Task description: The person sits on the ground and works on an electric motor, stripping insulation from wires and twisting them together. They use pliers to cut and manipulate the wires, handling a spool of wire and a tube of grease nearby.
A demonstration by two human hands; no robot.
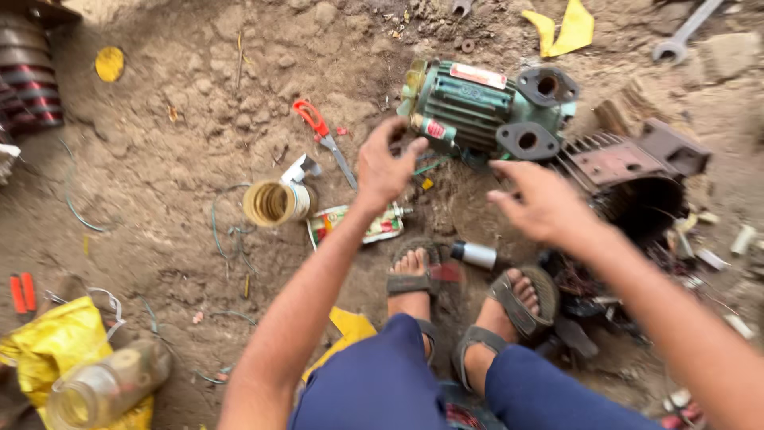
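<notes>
Both hands are hovering just before the green water pump (pixel 477 107): left hand (pixel 384 163) seemingly empty with fingers curling loosely, right hand (pixel 541 203) empty with fingers spreading wide.

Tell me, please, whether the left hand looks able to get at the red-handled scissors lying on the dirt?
Probably yes: the left hand hovers open just right of the red-handled scissors, and only bare dirt lies between them.

Left hand (pixel 384 166) (empty, like the right hand (pixel 541 203)) nears green pump (pixel 469 103)
</notes>
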